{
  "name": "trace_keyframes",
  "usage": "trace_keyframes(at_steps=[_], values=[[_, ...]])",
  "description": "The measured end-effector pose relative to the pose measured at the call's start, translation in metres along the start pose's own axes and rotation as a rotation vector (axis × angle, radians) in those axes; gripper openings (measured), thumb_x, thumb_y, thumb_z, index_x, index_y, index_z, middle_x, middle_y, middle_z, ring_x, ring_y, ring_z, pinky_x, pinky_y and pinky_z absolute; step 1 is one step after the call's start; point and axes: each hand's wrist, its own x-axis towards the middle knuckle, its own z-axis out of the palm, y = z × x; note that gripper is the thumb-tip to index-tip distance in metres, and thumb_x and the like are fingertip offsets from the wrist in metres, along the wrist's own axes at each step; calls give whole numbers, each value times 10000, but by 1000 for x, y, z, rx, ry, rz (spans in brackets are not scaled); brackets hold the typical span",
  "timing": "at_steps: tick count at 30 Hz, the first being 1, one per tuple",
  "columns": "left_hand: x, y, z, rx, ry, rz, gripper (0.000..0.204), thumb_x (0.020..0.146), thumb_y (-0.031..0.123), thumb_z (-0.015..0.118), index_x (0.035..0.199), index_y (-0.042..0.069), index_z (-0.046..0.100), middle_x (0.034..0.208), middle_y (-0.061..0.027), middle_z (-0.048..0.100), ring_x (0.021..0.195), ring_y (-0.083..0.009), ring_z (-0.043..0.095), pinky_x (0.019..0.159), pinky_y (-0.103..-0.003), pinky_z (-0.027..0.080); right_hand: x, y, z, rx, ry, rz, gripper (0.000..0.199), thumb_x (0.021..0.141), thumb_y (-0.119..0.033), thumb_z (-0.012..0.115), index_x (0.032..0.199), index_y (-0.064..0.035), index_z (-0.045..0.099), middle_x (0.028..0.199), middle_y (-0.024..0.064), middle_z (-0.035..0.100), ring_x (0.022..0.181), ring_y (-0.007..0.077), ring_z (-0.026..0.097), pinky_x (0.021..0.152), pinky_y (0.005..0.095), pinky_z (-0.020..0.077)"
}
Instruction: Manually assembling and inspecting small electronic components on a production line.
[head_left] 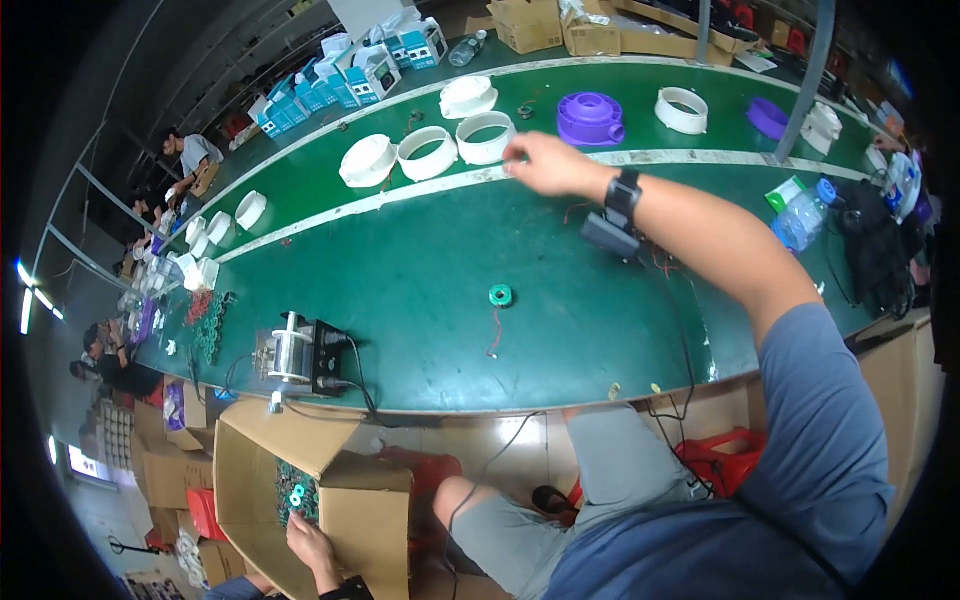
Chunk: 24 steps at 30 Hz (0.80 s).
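My right hand (548, 165) reaches across the bench, its fingers curled closed at the near right rim of a white ring-shaped housing (487, 138). A black band is around that wrist, with a dark box hanging by it. Down at the lower left, my left hand (312, 545) is inside a cardboard box (240, 490), fingers closed on a small green ring-shaped part (297, 496). Many similar dark green parts (284, 478) lie beneath it. A single green coil (500, 295) with red wires lies on the green bench in front of me.
White housings (428, 153) and a purple round housing (590, 120) stand on the green belt beyond a pale rail (440, 187). A wire-spool device (297, 355) with cables sits near the bench edge. A water bottle (803, 215) stands right. Metal posts rise there; other people work far left.
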Motion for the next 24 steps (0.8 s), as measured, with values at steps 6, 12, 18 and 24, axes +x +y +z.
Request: trace_keyframes(at_steps=[6,12,18,24], values=[[0,15,0,25,7,-109,498,1068,290,377,978,-89,687,887,-263,704,815,-439,663,740,-493,509,114,98,5,134,200,529,542,851,-362,670,1284,-40,612,1254,236,644,1167,352,624,1026,403,481],[-1,-3,8,62,13,-187,479,1062,275,379,974,-78,690,906,-261,702,833,-431,661,756,-482,508,148,155,17,10,212,687,712,825,-437,619,1434,-88,507,1431,240,523,1289,377,539,1057,421,459],[6,24,8,87,51,-145,441,1049,263,389,990,-36,707,904,-250,702,837,-430,662,766,-486,509,140,170,6,142,294,613,573,900,-329,568,1297,85,582,1327,259,601,1233,357,589,1024,391,460],[4,18,-1,106,33,-218,417,1037,260,409,999,-25,711,924,-247,707,845,-420,671,774,-483,515,139,80,-16,69,270,356,499,924,-288,561,1315,20,598,1271,215,652,1173,324,628,1003,374,471]])
